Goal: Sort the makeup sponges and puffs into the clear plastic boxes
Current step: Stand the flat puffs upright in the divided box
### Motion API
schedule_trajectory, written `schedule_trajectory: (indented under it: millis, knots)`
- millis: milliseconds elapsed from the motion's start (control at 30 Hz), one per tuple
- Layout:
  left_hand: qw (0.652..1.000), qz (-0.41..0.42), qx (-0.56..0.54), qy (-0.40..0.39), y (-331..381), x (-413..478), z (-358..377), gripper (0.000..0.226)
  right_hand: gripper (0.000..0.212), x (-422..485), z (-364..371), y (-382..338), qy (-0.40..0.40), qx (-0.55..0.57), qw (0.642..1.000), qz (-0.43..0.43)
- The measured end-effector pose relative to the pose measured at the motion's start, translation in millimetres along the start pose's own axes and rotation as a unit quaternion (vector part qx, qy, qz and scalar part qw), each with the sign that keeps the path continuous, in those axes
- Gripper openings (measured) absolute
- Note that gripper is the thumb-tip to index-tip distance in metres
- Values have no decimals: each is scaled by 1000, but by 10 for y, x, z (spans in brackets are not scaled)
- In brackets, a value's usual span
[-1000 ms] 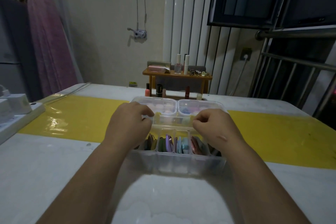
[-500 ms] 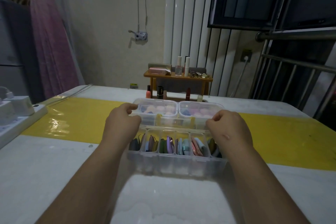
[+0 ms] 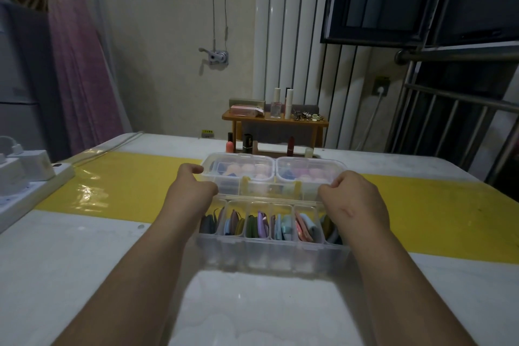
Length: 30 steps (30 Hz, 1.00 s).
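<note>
Clear glossy plastic of the lidded box held between the fingers, cloudier translucent plastic of the divided tray nearer than the fingers — matt puffs standing within, glossy yellow film left of the fingers, smooth pale tabletop, smooth wooden shelf beyond.

What could not be made out around the two clear boxes

The fingertips of the left hand and right hand, curled on the ends of the lidded box, were tucked behind the knuckles. The sponges under its cloudy lids showed only as soft pink and blue blurs. In the divided box, the compartments at nine and three o'clock were partly covered by the wrists, and the puffs stood edge-on, their shapes unreadable. At nine o'clock the power strip ran off the frame edge. The trinkets on the shelf at twelve were too small to identify.
</note>
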<state>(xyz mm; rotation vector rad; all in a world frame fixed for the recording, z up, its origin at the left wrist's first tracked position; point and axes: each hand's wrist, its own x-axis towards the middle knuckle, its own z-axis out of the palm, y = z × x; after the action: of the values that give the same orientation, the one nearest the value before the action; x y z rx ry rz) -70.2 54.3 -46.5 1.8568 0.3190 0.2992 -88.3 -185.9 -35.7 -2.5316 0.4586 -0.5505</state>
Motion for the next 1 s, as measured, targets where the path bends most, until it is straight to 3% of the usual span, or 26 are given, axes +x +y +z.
schedule_trajectory:
  millis: [133, 300, 367, 467, 533, 633, 733, 800, 933, 1000]
  knots:
    - [1000, 8, -27, -3, -15, 2, 9, 46, 23, -29, -10, -4, 11, 29, 999, -11]
    - [995, 36, -96, 6, 0, 20, -66, 45, 59, -114, -69, -74, 36, 135, 990, -14]
    - [990, 21, -135, -16, -5, 63, -94, 46, 69, -124, -96, -91, 21, 204, 979, -2]
    - [981, 19, -184, -57, 14, 86, -103, 24, 75, -110, -120, -124, -25, 299, 954, 14]
    - [977, 17, -200, -75, 1, 110, -99, 35, 79, -107, -138, -153, -49, 316, 947, 20]
    - [974, 18, -208, -83, -9, 95, -97, 60, 63, -140, -190, -199, -65, 318, 945, 33]
    - [975, -2, -207, -85, 2, 72, -127, 75, 77, -142, -195, -190, -76, 349, 931, 72]
    - [971, -24, -215, -98, 7, 84, -161, 79, 74, -128, -210, -180, -86, 379, 915, 105]
    - [960, -76, -202, -179, 46, 28, -269, 46, 24, -78, -269, -126, -119, 427, 880, 171]
    - [959, -88, -186, -195, 20, 26, -289, 30, 18, -70, -257, -119, -136, 403, 889, 168]
